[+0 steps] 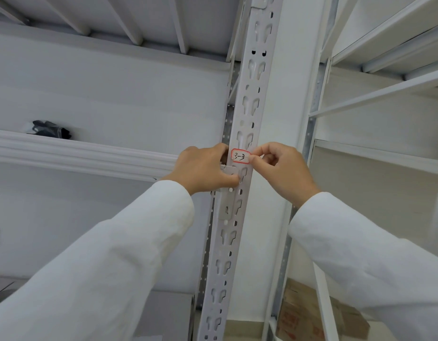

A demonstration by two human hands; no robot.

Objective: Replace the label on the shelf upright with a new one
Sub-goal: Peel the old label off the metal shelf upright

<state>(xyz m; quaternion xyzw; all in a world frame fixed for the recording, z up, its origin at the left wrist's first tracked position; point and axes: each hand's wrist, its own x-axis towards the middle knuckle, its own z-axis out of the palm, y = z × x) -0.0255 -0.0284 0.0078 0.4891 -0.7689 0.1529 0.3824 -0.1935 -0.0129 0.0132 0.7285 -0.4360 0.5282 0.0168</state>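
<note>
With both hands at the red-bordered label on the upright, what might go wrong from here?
1. The right hand pinches only the right edge of the small white paper label with a red border, marked 3-3; it may tear or crease.
2. The label lies over a keyhole slot of the white perforated metal shelf upright, so it may stick poorly.
3. The left hand covers its left edge, so skew could go unnoticed.

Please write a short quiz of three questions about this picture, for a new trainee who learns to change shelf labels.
1. True or false: the label on the shelf upright reads "3-3".
2. Which hand pinches the label's edge? A. left hand B. right hand
3. Fill in: the label's border colour is ____.

Key
1. True.
2. B. The left hand grips the upright beside the label.
3. Red.
</note>
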